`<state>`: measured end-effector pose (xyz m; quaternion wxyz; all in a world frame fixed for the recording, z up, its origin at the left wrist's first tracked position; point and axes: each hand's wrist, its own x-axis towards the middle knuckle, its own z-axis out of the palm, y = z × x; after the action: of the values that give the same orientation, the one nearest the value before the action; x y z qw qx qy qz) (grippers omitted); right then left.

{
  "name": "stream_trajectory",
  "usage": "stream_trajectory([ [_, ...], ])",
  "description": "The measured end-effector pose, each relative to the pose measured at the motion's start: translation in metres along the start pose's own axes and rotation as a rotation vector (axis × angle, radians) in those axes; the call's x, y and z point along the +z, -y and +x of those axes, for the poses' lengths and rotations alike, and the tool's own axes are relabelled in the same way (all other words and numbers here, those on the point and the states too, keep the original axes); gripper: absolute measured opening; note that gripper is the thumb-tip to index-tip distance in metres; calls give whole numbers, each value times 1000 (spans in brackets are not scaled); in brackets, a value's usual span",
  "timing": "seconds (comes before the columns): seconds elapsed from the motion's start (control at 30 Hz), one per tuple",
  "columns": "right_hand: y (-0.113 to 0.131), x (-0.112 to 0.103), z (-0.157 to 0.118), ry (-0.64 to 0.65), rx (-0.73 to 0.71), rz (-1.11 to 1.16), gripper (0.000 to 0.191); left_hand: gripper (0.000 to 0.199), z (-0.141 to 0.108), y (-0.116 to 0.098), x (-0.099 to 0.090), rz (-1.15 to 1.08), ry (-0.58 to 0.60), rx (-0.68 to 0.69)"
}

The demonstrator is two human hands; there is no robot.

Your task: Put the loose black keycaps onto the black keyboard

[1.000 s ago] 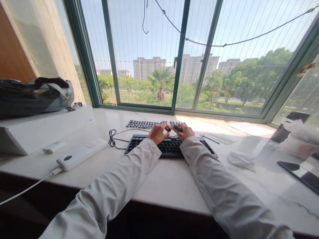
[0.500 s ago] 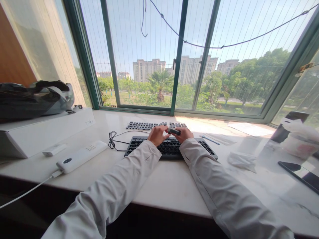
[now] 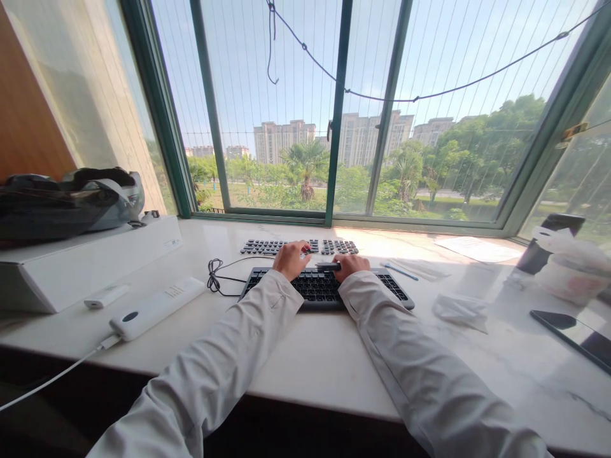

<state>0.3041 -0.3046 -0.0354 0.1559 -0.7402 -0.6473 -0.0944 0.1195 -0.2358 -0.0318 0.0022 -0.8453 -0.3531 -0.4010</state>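
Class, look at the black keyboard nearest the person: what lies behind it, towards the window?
Behind the black keyboard lie rows of loose keycaps on the marble sill. The left hand and right hand cover some of them.

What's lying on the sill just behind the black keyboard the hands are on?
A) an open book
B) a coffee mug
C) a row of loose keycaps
C: rows of loose keycaps lie behind the black keyboard, just past the left hand and right hand.

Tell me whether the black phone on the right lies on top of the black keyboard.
No. The black phone lies flat on the white marble sill, far right of the black keyboard under both hands.
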Motion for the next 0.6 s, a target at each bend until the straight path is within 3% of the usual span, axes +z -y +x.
stream_trajectory([
  [0.2, 6, -9, 0, 92, -62, -76, 28, 19, 3, 9, -11, 137, 47, -117],
  [0.33, 14, -16, 0, 150, -118, -138, 30, 21, 4, 12, -19, 161, 17, -141],
  [0.5, 24, -22, -2, 168, -184, -161, 30, 21, 15, 17, -30, 157, -43, -86],
  [0.6, 29, -25, -4, 186, -201, -159, 31, 22, 35, 24, -35, 164, 22, -62],
])
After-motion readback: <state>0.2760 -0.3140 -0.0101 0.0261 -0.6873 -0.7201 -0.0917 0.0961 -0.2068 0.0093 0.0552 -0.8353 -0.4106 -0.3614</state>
